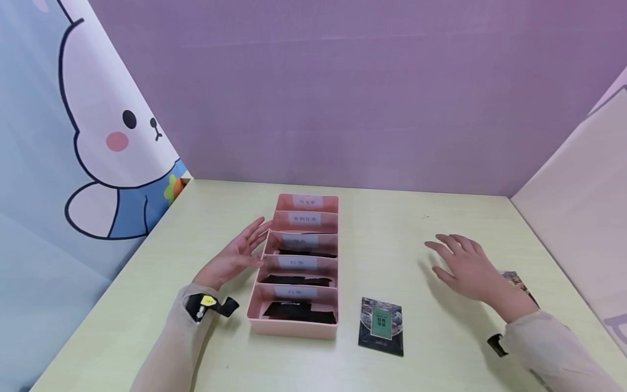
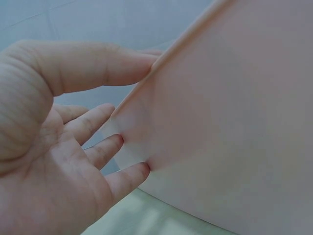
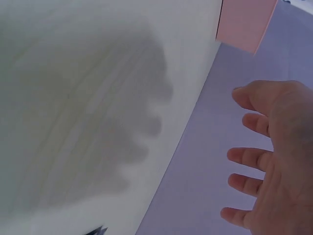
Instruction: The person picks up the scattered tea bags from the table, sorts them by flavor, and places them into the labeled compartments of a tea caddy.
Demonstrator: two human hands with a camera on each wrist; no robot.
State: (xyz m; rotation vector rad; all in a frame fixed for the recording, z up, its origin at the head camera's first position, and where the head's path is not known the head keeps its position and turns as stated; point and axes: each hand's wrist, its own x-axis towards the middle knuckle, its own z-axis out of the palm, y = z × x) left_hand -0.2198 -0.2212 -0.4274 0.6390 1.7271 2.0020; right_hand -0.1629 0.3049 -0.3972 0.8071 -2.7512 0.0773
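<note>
A long pink divided box point(image 1: 294, 330) stands on the table, with a white label in each compartment. Dark flat packets point(image 1: 289, 311) lie in its nearer compartments. My left hand point(image 1: 235, 257) is at the box's left side. In the left wrist view its thumb rests at the rim and its fingertips touch the outer wall point(image 2: 220, 127). Raised over the table on the right, my right hand point(image 1: 462, 267) holds nothing, its fingers spread and relaxed. A dark sachet with a green label point(image 1: 381, 325) lies flat between the box and this hand.
A second patterned sachet point(image 1: 514, 280) lies at the right, partly hidden by the right forearm. A purple backdrop point(image 1: 367, 109) closes off the table's far edge. Fabric panels stand at both sides, the left one printed with a cartoon rabbit point(image 1: 122, 158).
</note>
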